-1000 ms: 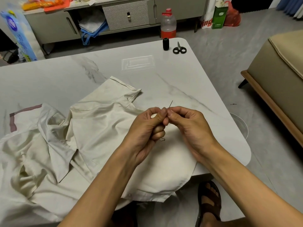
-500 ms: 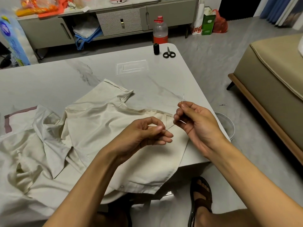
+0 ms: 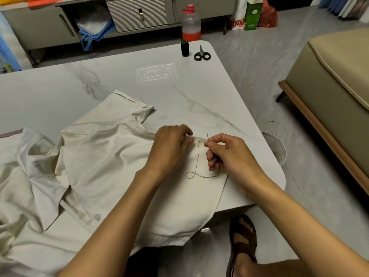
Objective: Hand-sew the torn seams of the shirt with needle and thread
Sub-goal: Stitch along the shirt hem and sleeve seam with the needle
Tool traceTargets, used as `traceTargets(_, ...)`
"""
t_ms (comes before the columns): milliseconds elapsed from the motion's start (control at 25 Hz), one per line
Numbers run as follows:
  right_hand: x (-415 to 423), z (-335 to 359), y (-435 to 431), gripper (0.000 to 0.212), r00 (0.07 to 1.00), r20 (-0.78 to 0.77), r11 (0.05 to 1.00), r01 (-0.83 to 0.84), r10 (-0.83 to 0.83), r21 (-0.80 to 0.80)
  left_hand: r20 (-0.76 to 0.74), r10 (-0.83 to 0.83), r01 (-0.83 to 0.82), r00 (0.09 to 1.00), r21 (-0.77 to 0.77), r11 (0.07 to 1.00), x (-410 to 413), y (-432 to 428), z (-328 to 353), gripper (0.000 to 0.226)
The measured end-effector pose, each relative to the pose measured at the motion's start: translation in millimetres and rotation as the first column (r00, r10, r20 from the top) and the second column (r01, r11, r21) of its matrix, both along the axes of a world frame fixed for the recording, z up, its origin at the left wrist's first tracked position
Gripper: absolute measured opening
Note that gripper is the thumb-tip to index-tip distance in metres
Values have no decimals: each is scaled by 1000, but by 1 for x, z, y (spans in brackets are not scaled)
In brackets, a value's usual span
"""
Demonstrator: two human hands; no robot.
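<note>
Your right hand (image 3: 229, 154) pinches the needle (image 3: 207, 136), tip up, at the far edge of the shirt (image 3: 103, 156) on the table (image 3: 139, 92). Black thread (image 3: 197, 162) loops across the cloth. Your left hand (image 3: 171, 148) sits on that edge; fingertips blurred, can't tell its grip.

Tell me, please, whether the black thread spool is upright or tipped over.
Upright: the thread spool stands on end on the table, beside the scissors.

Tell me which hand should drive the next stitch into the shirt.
Right. The right hand pinches the thin metal needle at the edge of the cream cotton shirt; the left hand grips that fabric beside it, likely steadying.
</note>
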State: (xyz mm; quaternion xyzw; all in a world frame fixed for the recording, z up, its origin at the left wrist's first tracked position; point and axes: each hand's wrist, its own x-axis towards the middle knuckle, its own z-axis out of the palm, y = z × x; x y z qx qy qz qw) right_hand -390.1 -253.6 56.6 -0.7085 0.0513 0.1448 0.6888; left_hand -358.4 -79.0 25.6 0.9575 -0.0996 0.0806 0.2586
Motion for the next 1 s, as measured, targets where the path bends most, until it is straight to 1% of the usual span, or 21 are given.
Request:
traceTargets(40,1,-3,2,14,1000,16,999,-17,17,-35,-27,-13,13,1000,30,999,2,0,2,12)
traceTargets(80,2,-5,4,13,999,26,998,-33,35,-60,-77,-14,16,997,28,999,3,2,4,13)
traceTargets(120,3,-7,6,12,998,34,996,-49,52,-78,-150,-7,4,989,-22,1000,2,4,7,15)
traceTargets(160,3,-7,7,11,997,49,993,-62,67,-100,-240,-5,-22,971,-112,993,1,8,11,16)
traceTargets(240,3,-8,9,12,991,95,982,-80,97,-172,-403,-24,-99,915,-281,955,-3,15,17,18)
traceTargets(320,2,-8,12,13,980,147,965,-91,131,-247,-467,-48,-138,883,-356,924,-7,21,22,19)
traceTargets(440,0,-9,17,16,952,223,921,-115,210,-373,-499,-73,-169,863,-423,890,-9,25,29,19)
traceTargets(520,-1,-11,17,17,936,251,894,-119,246,-433,-508,-84,-173,857,-439,882,-10,25,32,20)
traceTargets(680,-2,-12,18,17,932,249,875,-125,265,-467,-506,-75,-186,859,-445,876,-12,29,33,21)
traceTargets(1000,-1,-12,19,17,928,250,863,-126,277,-489,-493,-54,-190,869,-431,882,-12,32,33,23)
